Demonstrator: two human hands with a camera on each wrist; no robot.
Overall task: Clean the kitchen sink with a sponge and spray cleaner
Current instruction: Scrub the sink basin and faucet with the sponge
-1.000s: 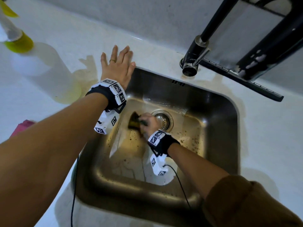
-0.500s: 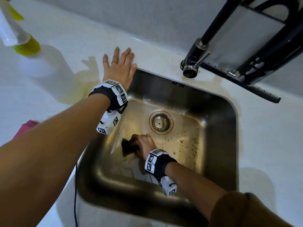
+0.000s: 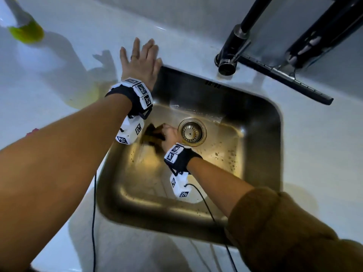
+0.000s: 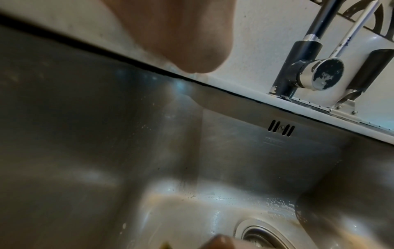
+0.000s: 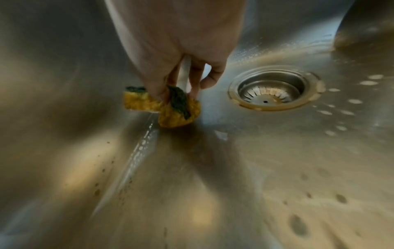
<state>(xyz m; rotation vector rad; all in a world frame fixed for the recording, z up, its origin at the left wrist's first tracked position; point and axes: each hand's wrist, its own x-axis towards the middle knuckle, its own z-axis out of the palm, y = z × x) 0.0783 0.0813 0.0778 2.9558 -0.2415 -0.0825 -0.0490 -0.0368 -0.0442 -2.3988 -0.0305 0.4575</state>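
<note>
My right hand (image 3: pixel 169 133) (image 5: pixel 181 80) grips a yellow sponge with a dark green scouring side (image 3: pixel 152 134) (image 5: pixel 164 107), folded between the fingers and pressed on the floor of the steel sink (image 3: pixel 261 146), just left of the drain strainer (image 3: pixel 192 132) (image 5: pixel 275 89). My left hand (image 3: pixel 140 61) (image 4: pixel 170 33) lies flat with straight fingers on the white counter at the sink's far left corner. A spray bottle with yellow liquid (image 3: pixel 23 26) stands at the far left of the counter. Brown specks and droplets dot the sink floor.
A black faucet (image 3: pixel 233 50) (image 4: pixel 302 67) stands behind the sink, with a dark rail (image 3: pixel 284 79) running right along the wall. A pink cloth (image 3: pixel 32 131) peeks out behind my left forearm. Cables hang from both wrist cameras.
My right hand has dragged the sponge from the front left of the sink floor back up toward the drain. The left hand has stayed on the counter.
</note>
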